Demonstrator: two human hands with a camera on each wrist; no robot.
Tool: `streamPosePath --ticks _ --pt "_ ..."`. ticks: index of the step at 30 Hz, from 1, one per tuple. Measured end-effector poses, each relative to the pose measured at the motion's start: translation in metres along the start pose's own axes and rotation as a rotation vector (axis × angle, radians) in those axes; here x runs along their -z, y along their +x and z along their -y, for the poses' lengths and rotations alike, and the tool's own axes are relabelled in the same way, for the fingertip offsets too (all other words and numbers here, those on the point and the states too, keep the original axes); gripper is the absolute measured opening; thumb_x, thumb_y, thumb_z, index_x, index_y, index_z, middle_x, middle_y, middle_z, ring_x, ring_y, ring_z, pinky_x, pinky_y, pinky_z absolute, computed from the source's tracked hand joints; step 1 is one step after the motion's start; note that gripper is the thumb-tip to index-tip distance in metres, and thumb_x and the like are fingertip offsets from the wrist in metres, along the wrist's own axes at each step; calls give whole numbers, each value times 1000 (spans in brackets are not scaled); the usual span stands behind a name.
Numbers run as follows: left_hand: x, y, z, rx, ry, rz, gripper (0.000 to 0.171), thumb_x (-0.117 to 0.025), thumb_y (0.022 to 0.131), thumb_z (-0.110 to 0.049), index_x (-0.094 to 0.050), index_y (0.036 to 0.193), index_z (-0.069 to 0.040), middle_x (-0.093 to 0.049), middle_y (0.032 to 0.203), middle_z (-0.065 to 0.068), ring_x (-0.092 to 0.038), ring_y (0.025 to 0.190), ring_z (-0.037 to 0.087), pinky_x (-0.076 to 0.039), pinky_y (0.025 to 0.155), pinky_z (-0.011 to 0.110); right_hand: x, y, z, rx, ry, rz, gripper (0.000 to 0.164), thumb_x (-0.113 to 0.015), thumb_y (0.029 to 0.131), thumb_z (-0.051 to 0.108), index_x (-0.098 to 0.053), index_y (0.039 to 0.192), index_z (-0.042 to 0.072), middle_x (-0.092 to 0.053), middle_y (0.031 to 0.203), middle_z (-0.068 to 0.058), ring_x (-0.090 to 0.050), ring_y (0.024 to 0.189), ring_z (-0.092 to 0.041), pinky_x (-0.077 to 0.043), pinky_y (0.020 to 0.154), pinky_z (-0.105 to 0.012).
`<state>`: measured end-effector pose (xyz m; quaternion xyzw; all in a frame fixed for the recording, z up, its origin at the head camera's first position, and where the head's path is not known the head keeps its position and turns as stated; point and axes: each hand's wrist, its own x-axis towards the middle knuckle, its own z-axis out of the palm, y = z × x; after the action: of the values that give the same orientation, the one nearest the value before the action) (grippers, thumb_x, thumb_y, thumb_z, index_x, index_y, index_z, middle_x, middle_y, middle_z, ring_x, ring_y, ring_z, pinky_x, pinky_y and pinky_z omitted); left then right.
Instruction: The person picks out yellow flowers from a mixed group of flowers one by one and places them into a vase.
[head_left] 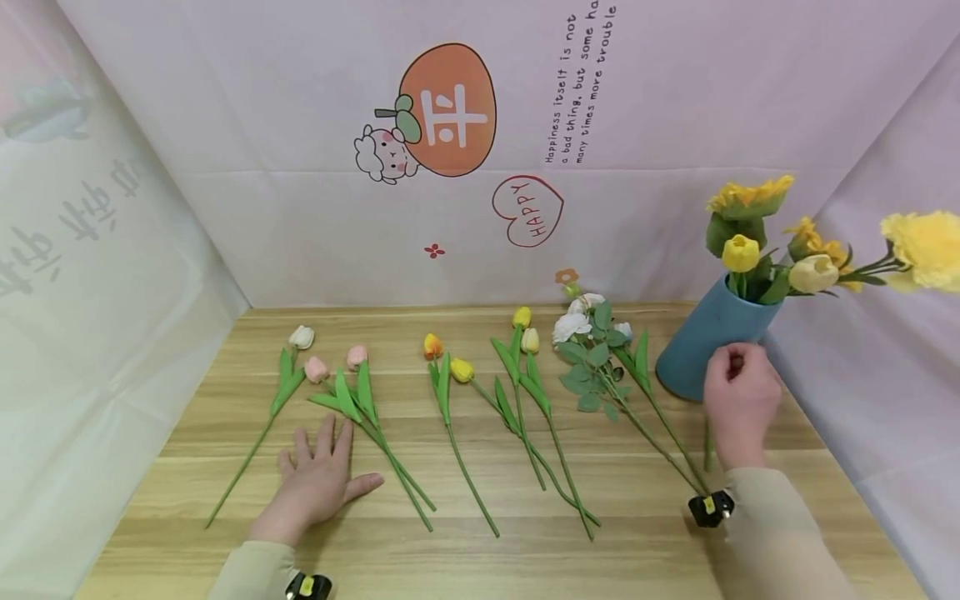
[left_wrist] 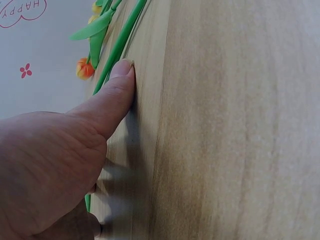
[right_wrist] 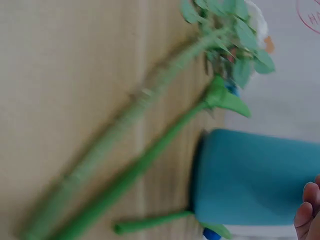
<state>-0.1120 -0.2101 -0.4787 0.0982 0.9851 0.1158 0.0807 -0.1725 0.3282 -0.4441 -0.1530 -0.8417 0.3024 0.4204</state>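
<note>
My left hand rests on the table with its fingers spread, beside two pink tulips and a white tulip. In the left wrist view its thumb lies close to a green stem. On the right, my right hand is in front of a blue vase, its fingers curled with nothing visible in them. At the right wrist view's edge, curled fingertips appear beside the vase; whether they touch it cannot be told. The vase, which appears tilted in the head view, holds several yellow flowers.
Across the middle lie an orange tulip and several yellow tulips. A white rose spray lies left of the vase. Another green stem lies by its base. A printed cloth wall rises behind the table.
</note>
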Motion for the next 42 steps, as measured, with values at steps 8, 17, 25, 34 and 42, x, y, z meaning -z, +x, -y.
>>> streamPosePath --ticks 8,17,25,34,42 --pt "-1 1 1 6 10 13 97 -53 88 -66 -24 149 3 -12 152 36 -5 125 71 -12 90 86 -14 -22 7 -11 -8 221 26 -49 98 23 -60 101 0 -63 86 -16 -56 74 -32 -43 67 -50" --pt "-2 1 2 9 7 14 97 -52 88 -67 -24 149 2 -11 152 36 -5 125 70 -12 90 86 -29 -39 12 62 -58 454 25 -47 100 22 -58 108 1 -65 91 -17 -59 78 -32 -48 67 -52" --pt "-3 1 3 10 5 9 97 -52 87 -67 -24 149 2 -11 152 35 -5 125 70 -11 91 85 -39 -54 24 148 -71 636 24 -48 100 21 -59 108 0 -63 78 -12 -54 59 -22 -45 50 -39" --pt "-3 1 3 9 0 16 97 -52 88 -67 -24 149 2 -11 152 36 -4 125 70 -11 91 86 -49 -68 38 206 -115 785 24 -50 100 24 -59 107 2 -62 75 -7 -52 55 -17 -44 49 -36" --pt "-2 1 2 7 -6 10 97 -53 88 -66 -24 149 3 -11 152 36 -4 125 70 -11 91 86 -54 -76 53 223 -166 880 23 -55 99 24 -61 106 3 -58 68 -4 -48 51 -16 -41 45 -34"
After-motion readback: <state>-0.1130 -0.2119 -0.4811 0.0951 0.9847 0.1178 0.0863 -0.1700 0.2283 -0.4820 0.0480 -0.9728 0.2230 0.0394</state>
